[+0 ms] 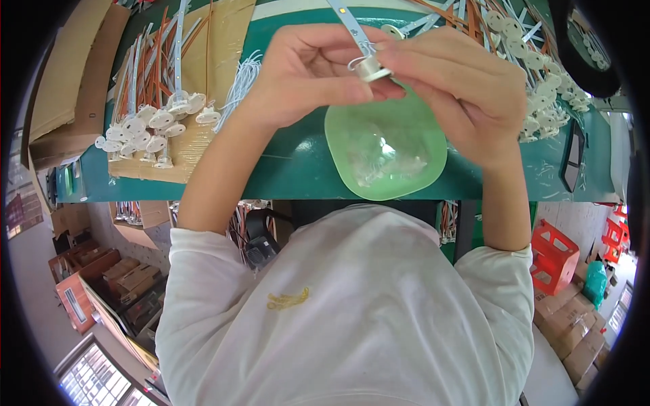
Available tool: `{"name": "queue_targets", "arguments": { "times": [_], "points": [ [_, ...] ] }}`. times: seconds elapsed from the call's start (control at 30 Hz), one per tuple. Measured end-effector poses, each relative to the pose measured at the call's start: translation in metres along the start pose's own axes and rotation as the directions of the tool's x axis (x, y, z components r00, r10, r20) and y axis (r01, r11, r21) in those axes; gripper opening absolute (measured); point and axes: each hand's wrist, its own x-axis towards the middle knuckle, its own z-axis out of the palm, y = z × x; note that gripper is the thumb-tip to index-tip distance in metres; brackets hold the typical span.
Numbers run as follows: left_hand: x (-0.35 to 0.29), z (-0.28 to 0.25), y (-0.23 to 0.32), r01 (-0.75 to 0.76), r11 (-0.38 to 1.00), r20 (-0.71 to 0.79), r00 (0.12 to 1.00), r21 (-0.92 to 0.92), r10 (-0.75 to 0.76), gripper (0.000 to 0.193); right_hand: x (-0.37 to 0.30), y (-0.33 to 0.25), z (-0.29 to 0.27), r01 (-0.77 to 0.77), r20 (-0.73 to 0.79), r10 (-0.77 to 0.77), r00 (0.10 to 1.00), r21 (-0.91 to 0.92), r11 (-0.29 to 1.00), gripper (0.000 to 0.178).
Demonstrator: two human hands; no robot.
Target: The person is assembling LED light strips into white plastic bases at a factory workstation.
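Note:
Both my hands are raised over a green table, closed on one LED strip assembly. Its pale strip (353, 26) slants up and away, and thin white wires join it to a white round end cap (371, 69). My left hand (308, 74) pinches the cap from the left, thumb along its near side. From the right, my right hand (460, 84) grips the cap and wires with its fingertips. Just below my hands sits a light green bowl (386, 186) with small clear pieces inside. What the inner fingers touch is partly hidden.
Finished-looking strips with white caps (145, 128) lie on cardboard at the left, beside a bundle of white wires (240, 84). Another pile of capped strips (542, 95) lies at the right, near a dark phone (573, 155). A cardboard box (74, 74) stands at far left.

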Motion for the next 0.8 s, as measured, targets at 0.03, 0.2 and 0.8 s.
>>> {"name": "queue_targets", "arguments": {
  "times": [0.03, 0.2, 0.8],
  "points": [
    [-0.005, 0.009, 0.004, -0.092, 0.990, 0.014, 0.996, 0.106, 0.091, 0.046, 0.003, -0.011, -0.003, -0.004, 0.010, 0.004, 1.000, -0.006, 1.000, 0.027],
    [-0.057, 0.032, 0.005, -0.300, 0.888, -0.194, 0.904, 0.349, 0.382, 0.057, -0.029, -0.044, 0.000, -0.388, -0.178, 0.382, 0.907, 0.003, 0.922, 0.024],
    [-0.119, 0.037, -0.065, -0.007, 0.719, -0.630, 0.477, 0.695, 0.613, 0.052, -0.047, -0.045, 0.062, -0.575, 0.420, 0.587, 0.692, -0.170, 0.800, 0.024]
  ]
}}
